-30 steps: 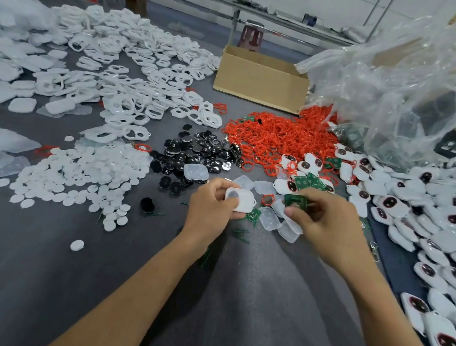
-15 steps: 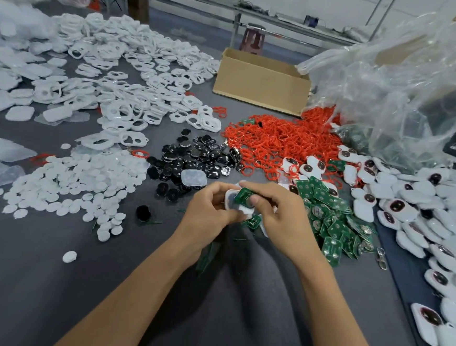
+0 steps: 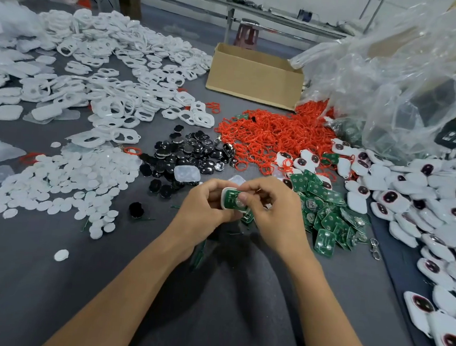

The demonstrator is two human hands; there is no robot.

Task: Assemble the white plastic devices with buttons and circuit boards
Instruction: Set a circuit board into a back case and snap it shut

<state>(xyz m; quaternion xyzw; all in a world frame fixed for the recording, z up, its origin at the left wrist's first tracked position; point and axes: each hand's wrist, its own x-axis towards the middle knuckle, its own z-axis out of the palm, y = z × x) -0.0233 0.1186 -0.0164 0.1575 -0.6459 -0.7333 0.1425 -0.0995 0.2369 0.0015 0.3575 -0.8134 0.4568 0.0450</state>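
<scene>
Nearest the camera, two bare forearms reach in from six o'clock over the gray table (image 3: 49, 281), and the hands meet at its middle. The left hand (image 3: 205, 206) curls its fingers and thumb round a white shell (image 3: 223, 201). A green circuit board (image 3: 231, 199) lies in the shell's open face, and the right hand (image 3: 275, 217) pinches that board with its thumb and curled fingers.

From the hands, a single white disc (image 3: 61, 254) lies alone at eight o'clock, and a lone black button (image 3: 136, 209) sits at nine o'clock. At three o'clock, just beside the right hand, is a heap of green boards (image 3: 327, 219). Beyond it, from two to five o'clock, finished white devices (image 3: 423, 210) with dark windows cover the right side.

At ten o'clock spreads a patch of white discs (image 3: 65, 179). At eleven o'clock a clear cover (image 3: 187, 173) rests at the near edge of a pile of black buttons (image 3: 193, 151). A mound of red rings (image 3: 273, 132) lies at one o'clock.

Farther off, white frames (image 3: 119, 82) fill the stretch from ten to eleven o'clock. An open cardboard box (image 3: 253, 76) stands at twelve o'clock, and a crumpled clear plastic bag (image 3: 392, 84) rises at two o'clock.
</scene>
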